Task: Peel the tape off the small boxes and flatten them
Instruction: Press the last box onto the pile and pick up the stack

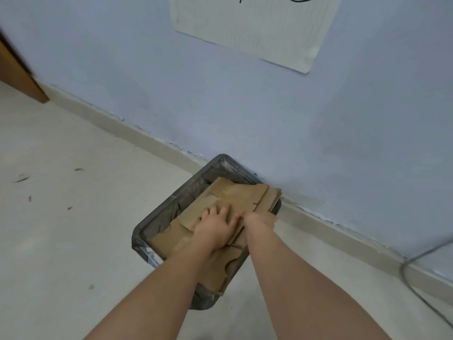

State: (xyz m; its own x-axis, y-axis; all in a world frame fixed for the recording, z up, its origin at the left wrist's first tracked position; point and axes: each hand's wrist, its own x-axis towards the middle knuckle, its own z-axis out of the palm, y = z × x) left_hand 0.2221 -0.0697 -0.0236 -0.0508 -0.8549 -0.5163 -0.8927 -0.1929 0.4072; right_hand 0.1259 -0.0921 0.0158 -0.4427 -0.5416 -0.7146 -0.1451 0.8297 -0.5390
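A stack of flattened brown cardboard boxes (235,195) lies across the top of a dark plastic bin (157,224) on the floor by the wall. My left hand (215,227) rests flat on the cardboard with fingers spread, palm down. My right hand (259,220) is at the stack's right side with its fingers curled down over the cardboard's edge, so the fingertips are hidden. The cardboard overhangs the bin's rim at the near right and far right corners. No tape is visible.
The blue wall (269,119) and its skirting run diagonally just behind the bin. A sheet of paper (257,28) hangs on the wall. A grey cable (411,278) lies on the floor at right. A wooden door frame (14,67) stands at far left.
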